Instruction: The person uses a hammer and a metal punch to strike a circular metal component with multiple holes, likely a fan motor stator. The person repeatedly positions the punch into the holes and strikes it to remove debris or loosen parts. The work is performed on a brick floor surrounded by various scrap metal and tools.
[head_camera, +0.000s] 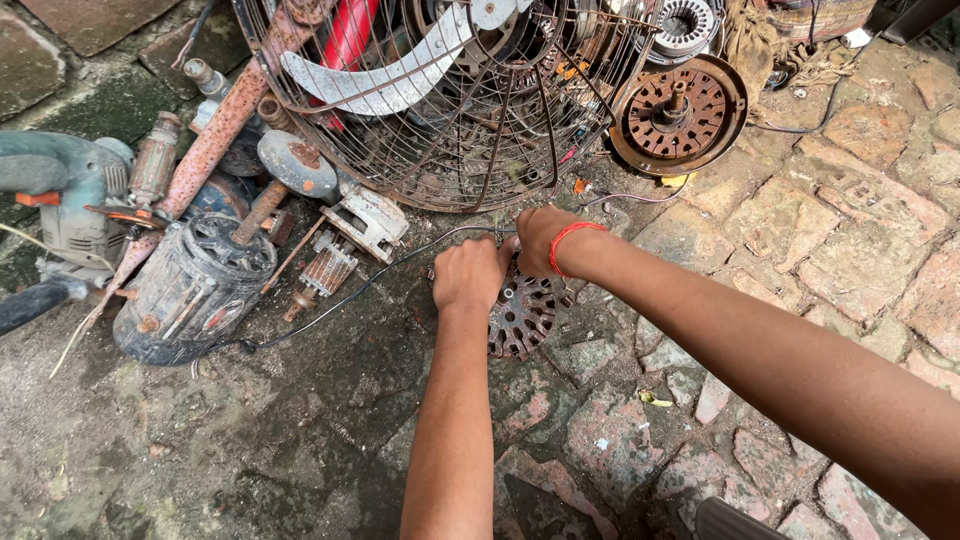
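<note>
Gripping a rusty slotted motor core (522, 315), both hands (470, 272) (543, 238) hide their fingers, seemingly closed around its top.

Both hands (505, 258) hide the top of the slotted rotor disc (522, 315); the wire fan cage (450, 110) is cut off by the frame's top.

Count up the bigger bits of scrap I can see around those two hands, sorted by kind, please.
Round slotted motor plates: 2, one under both hands, one rusty by the cage
Motor housings: 1, grey
Wire fan cages: 1
Power tools: 1, grey-green
Rusty pipes: 1
Total: 6
</note>
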